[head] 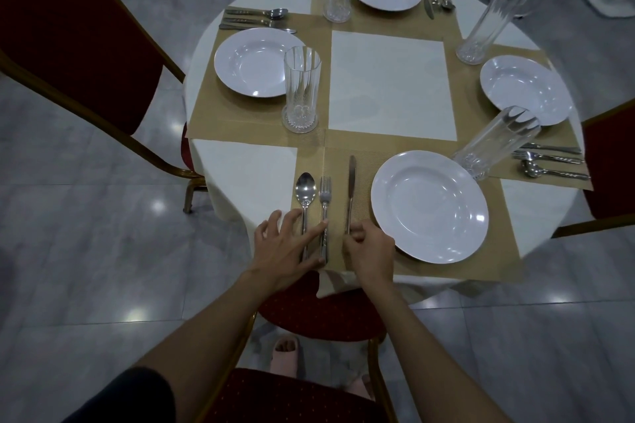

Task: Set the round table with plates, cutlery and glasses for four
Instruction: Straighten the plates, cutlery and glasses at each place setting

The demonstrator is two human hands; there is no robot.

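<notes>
Steel spoon and fork lie under the spread left hand at the table's near edge; the right hand pinches the knife.

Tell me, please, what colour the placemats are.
Tan gold with a fine woven texture; the placemats show best in the head view.

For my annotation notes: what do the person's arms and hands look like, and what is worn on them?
Both forearms are bare. The left hand and right hand show no glove, ring or watch. A short dark sleeve covers the left upper arm; no sleeve shows on the right arm.
</notes>
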